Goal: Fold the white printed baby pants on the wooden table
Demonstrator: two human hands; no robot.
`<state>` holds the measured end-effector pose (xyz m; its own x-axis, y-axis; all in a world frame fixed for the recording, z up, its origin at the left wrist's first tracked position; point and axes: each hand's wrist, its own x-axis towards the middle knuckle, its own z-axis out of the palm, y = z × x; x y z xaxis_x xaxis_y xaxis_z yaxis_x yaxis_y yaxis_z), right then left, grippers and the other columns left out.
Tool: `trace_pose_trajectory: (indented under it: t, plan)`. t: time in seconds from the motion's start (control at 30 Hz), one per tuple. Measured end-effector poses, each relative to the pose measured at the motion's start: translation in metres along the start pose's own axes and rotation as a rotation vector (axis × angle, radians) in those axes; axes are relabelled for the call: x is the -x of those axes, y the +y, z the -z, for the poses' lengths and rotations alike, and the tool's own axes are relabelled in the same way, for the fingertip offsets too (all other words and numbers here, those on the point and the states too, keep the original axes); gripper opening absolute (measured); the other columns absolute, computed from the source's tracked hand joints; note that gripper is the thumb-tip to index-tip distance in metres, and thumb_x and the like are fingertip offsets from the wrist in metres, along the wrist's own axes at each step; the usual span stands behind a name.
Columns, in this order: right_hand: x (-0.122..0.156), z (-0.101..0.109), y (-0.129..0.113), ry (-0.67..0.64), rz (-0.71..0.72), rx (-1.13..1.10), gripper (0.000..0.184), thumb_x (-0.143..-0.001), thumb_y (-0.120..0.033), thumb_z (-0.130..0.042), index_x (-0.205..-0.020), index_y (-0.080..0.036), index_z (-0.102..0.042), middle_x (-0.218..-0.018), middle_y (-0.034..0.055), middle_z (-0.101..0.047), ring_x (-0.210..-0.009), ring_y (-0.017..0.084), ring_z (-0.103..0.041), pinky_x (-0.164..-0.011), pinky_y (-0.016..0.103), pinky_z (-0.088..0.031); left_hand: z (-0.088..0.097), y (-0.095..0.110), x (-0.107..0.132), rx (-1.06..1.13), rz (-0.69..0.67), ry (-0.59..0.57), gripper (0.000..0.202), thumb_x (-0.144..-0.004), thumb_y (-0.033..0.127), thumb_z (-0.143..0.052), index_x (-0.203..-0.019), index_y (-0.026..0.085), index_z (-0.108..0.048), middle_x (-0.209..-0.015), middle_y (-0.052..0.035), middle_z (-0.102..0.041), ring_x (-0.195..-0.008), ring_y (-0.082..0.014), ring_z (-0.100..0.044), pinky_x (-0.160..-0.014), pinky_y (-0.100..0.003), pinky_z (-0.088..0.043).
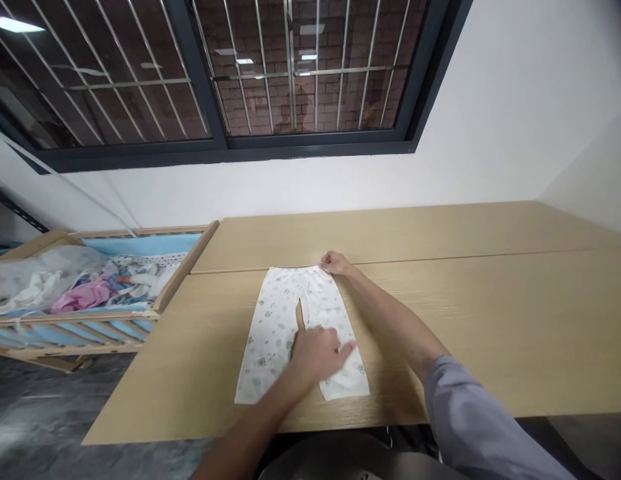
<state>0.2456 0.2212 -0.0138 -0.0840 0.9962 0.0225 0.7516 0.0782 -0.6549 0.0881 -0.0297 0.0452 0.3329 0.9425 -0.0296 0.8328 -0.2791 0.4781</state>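
Observation:
A small pair of white baby pants (277, 333) with a green and grey print lies flat on the wooden table, waistband toward the wall and legs toward me. My right hand (335, 263) pinches the right corner of the waistband between its fingers. Over the right trouser leg, just below the crotch, is my left hand (317, 355), slightly blurred. Its thumb stands apart from the bent fingers, and no cloth shows gathered in it. That hand and forearm hide part of both legs of the pants.
The light wooden table (490, 320) runs along the white wall under a barred window (310, 73). At left stands a wooden crib (187, 267) with blue lining, holding a clear plastic bag (55, 267) and crumpled clothes, among them a pink piece (87, 293).

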Motion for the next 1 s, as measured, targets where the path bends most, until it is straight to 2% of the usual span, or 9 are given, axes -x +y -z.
trace_pose_trajectory:
  t: [0.1, 0.17, 0.27, 0.37, 0.53, 0.7, 0.83, 1.0]
  plan:
    - [-0.002, 0.000, 0.004, -0.062, 0.000, -0.005, 0.019, -0.077, -0.026, -0.077, -0.089, -0.012, -0.070, -0.083, 0.0042, -0.073, -0.073, 0.011, -0.062, -0.066, 0.019, -0.042, -0.033, 0.025, 0.029, -0.066, -0.055, -0.157, 0.059, -0.087, 0.069, -0.052, -0.067, 0.016, -0.070, -0.068, -0.0191, -0.069, -0.072, -0.0324, -0.070, -0.069, -0.045, -0.048]
    - [-0.004, -0.001, 0.004, -0.069, -0.008, 0.000, 0.018, -0.077, -0.026, -0.076, -0.088, -0.013, -0.070, -0.083, 0.0032, -0.073, -0.074, 0.012, -0.062, -0.065, 0.019, -0.042, -0.042, 0.032, 0.035, -0.105, -0.065, -0.208, 0.058, -0.085, 0.068, -0.053, -0.074, 0.015, -0.073, -0.075, -0.0211, -0.072, -0.078, -0.0357, -0.071, -0.071, -0.047, -0.048]
    - [-0.005, -0.002, -0.001, -0.062, -0.023, 0.008, 0.016, -0.076, -0.024, -0.075, -0.087, -0.015, -0.069, -0.084, 0.0020, -0.073, -0.076, 0.013, -0.064, -0.063, 0.018, -0.041, -0.041, 0.036, 0.036, -0.161, -0.063, -0.247, 0.049, -0.087, 0.057, -0.051, -0.084, 0.014, -0.075, -0.082, -0.0179, -0.074, -0.082, -0.0364, -0.071, -0.075, -0.048, -0.049]
    - [-0.007, -0.003, -0.009, -0.051, -0.036, 0.010, 0.019, -0.075, -0.021, -0.073, -0.093, -0.015, -0.069, -0.085, 0.0023, -0.073, -0.078, 0.014, -0.065, -0.064, 0.018, -0.042, -0.035, 0.040, 0.038, -0.187, -0.061, -0.262, 0.039, -0.087, 0.043, -0.048, -0.086, 0.015, -0.075, -0.084, -0.0171, -0.074, -0.083, -0.0356, -0.071, -0.074, -0.047, -0.049]
    - [-0.006, -0.006, -0.024, -0.051, -0.048, 0.039, 0.020, -0.073, -0.019, -0.073, -0.093, -0.016, -0.070, -0.086, 0.0044, -0.074, -0.081, 0.016, -0.067, -0.066, 0.020, -0.043, -0.036, 0.051, 0.041, -0.222, -0.103, -0.262, 0.054, -0.087, 0.057, -0.048, -0.090, 0.011, -0.077, -0.085, -0.0206, -0.075, -0.082, -0.0376, -0.071, -0.073, -0.048, -0.049]
    - [0.000, -0.004, -0.032, -0.051, -0.063, 0.069, 0.020, -0.072, -0.018, -0.072, -0.092, -0.015, -0.071, -0.088, 0.0063, -0.074, -0.086, 0.019, -0.067, -0.068, 0.021, -0.044, -0.043, 0.054, 0.039, -0.178, -0.158, -0.305, 0.038, -0.084, 0.038, -0.051, -0.092, 0.012, -0.078, -0.090, -0.0188, -0.076, -0.084, -0.0338, -0.071, -0.071, -0.042, -0.049]
    - [0.004, 0.005, -0.042, -0.045, -0.070, 0.062, 0.019, -0.073, -0.018, -0.071, -0.092, -0.015, -0.072, -0.084, 0.0052, -0.073, -0.083, 0.018, -0.067, -0.066, 0.020, -0.043, -0.033, 0.044, 0.046, -0.099, -0.126, -0.245, 0.027, -0.080, 0.031, -0.053, -0.080, 0.016, -0.076, -0.079, -0.0134, -0.075, -0.073, -0.0279, -0.069, -0.065, -0.036, -0.044]
    - [0.002, 0.014, -0.066, -0.043, -0.054, 0.034, 0.019, -0.073, -0.023, -0.073, -0.091, -0.015, -0.071, -0.081, 0.0040, -0.073, -0.077, 0.016, -0.065, -0.063, 0.020, -0.043, 0.005, 0.012, 0.079, 0.284, -0.011, -0.011, 0.028, -0.087, 0.030, -0.046, -0.064, 0.021, -0.059, -0.060, -0.0007, -0.062, -0.057, -0.0153, -0.055, -0.055, -0.029, -0.031]
